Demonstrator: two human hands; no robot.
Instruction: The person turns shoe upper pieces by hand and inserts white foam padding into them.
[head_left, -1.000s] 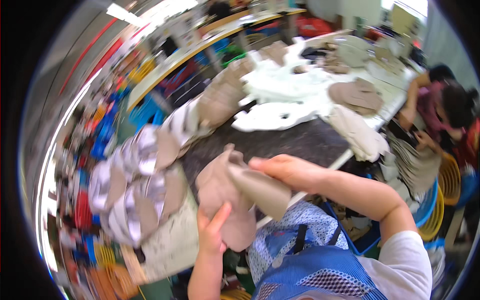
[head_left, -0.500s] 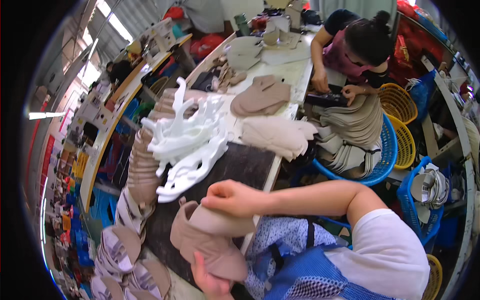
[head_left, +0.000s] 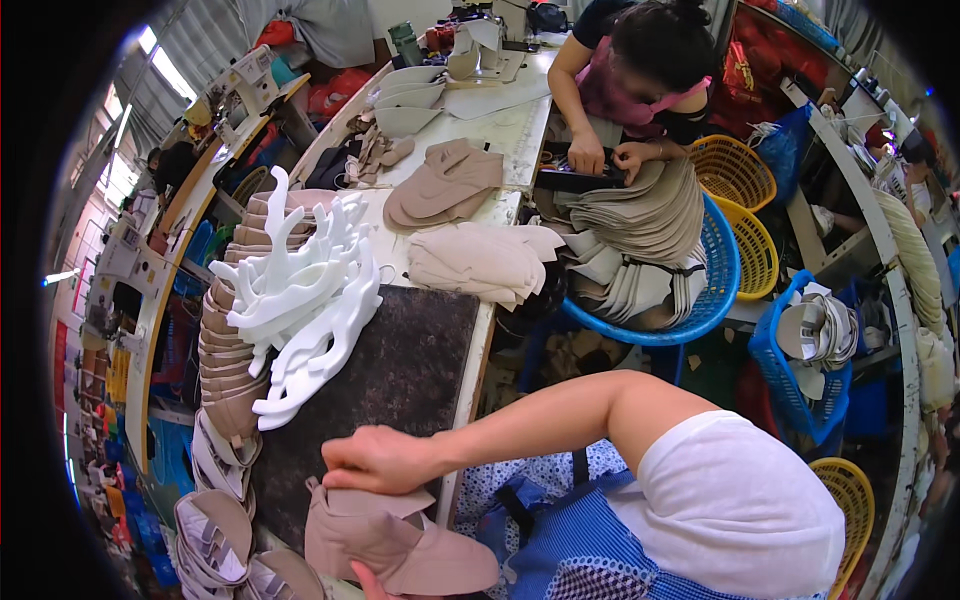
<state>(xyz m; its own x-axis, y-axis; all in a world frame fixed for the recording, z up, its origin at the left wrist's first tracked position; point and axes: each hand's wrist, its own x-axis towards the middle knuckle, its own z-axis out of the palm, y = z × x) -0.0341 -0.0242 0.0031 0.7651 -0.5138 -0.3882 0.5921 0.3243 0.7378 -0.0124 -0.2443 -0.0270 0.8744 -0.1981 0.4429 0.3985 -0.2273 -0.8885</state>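
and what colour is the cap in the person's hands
The cap is pinkish beige, best seen in the head view.

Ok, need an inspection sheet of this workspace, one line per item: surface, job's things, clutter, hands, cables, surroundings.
Surface: white table with a dark mat on its near part.
Job's things: beige cap, held at the mat's near end.
Clutter: white branching pieces heaped across the mat's far left corner; row of caps along the left; cloth pile and flat cap stack beyond the mat.
Hands: right hand closed at the cap's upper edge; left hand mostly hidden, thumb against the cap's lower side.
Cables: nothing seen clearly.
Surroundings: co-worker upper right; blue basket of fabric pieces, yellow basket beside it.
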